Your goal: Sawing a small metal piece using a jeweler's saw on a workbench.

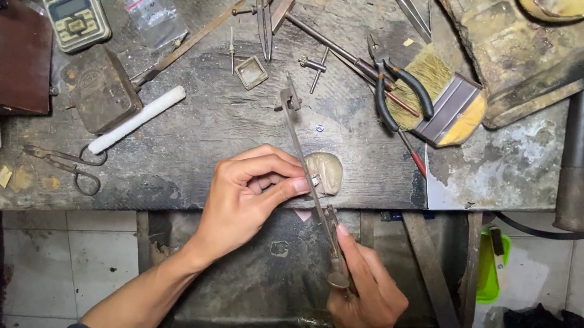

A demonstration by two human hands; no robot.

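Fingers (283, 183) of the left hand (246, 195) are pinched nearly closed around a small metal piece (315, 180), pressing it against the rounded wooden bench pin (327, 171) at the front edge of the workbench (186, 147). What the piece is, it is too small to tell. The right hand (364, 299), below and to the right of the pin, is wrapped shut around the handle of a jeweller's saw (308, 180), whose thin frame slants up past the pin toward the bench's middle, its blade side meeting the piece at the pin.

Judging by this, the cutting is in hand and not finished: the piece sits clamped at the pin with the saw against it, and no cut-off part shows.

Beyond the pin lie black-handled pliers (399, 89) and a flat paintbrush (444, 104) to the right, a white stick (138, 119) and small shears (67, 164) to the left, and a pocket scale (71, 11) far left at the back.
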